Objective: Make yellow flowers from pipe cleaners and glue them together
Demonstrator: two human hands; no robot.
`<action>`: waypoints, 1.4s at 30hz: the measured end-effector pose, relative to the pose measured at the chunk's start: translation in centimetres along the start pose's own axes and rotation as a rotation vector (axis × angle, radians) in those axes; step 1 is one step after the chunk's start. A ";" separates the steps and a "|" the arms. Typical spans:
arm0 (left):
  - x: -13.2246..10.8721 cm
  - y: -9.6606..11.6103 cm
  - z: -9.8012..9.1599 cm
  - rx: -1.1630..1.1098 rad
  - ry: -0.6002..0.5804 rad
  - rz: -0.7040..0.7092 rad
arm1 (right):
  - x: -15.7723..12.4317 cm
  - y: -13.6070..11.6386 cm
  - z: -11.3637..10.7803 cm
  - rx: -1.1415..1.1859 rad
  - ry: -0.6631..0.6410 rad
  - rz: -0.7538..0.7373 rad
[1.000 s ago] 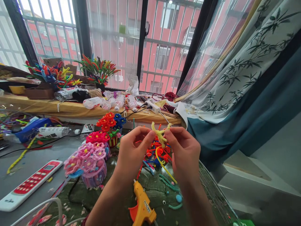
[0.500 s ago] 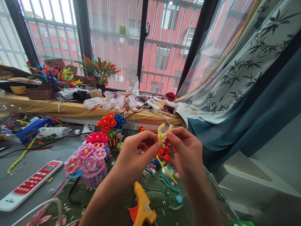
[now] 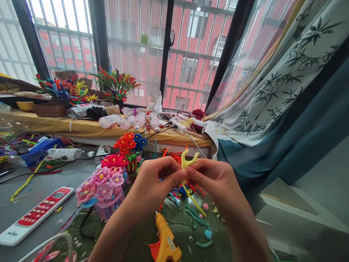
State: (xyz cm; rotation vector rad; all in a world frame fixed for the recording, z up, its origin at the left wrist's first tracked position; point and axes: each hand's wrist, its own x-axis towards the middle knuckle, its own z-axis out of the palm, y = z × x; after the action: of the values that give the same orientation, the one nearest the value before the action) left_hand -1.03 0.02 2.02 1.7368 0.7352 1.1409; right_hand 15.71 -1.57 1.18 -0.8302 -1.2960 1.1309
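Note:
My left hand [image 3: 156, 182] and my right hand [image 3: 215, 180] meet in front of me, fingertips pinched together on a small yellow pipe-cleaner piece [image 3: 188, 160] whose two fuzzy ends stick up between them. Both hands are closed on it. Below the hands lies a heap of loose coloured pipe cleaners [image 3: 191, 196] on the green mat [image 3: 131, 233]. A yellow-and-orange glue gun [image 3: 165, 242] lies on the mat just under my left wrist.
Pink, red and blue pipe-cleaner flower pots [image 3: 105, 185] stand left of my hands. A red-and-white remote [image 3: 35, 214] lies on the grey table at left. The window ledge [image 3: 81, 125] holds bottles, a power strip and flower bunches. A curtain [image 3: 286, 91] hangs at right.
Both hands dropped slightly and closed in together. The yellow piece was turned and its ends now stand up straighter between the fingertips. The camera tilted a little downward.

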 end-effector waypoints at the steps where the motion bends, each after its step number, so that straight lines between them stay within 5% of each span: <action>1: 0.0 0.0 0.0 0.045 0.004 0.005 | 0.0 -0.1 -0.1 -0.015 -0.004 0.003; 9: 0.0 0.1 -0.2 0.356 0.003 0.081 | -0.2 -0.3 -0.6 -0.219 -0.027 0.012; 16: -0.3 0.6 -1.1 0.036 -0.133 -0.014 | -0.5 -0.3 -1.1 -0.114 -0.160 0.082; 23: -0.2 0.4 -0.9 0.099 -0.089 0.030 | -0.2 -0.4 -0.6 0.107 -0.130 0.088; 31: -0.2 0.2 -0.7 0.060 -0.194 -0.101 | -0.2 -0.6 -1.2 -0.136 0.035 -0.078; 37: -0.2 0.1 -1.0 0.251 -0.085 -0.047 | -0.3 0.0 -0.1 -0.599 0.296 -0.283; 42: -0.3 -0.2 -1.0 0.295 -0.094 -0.044 | -0.3 0.1 0.3 -0.718 0.345 -0.406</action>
State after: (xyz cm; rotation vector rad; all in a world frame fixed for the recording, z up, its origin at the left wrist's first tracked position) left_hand -2.09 0.20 1.93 1.9933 0.9150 0.9498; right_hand 15.44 -1.88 1.01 -1.1487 -1.4946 0.1660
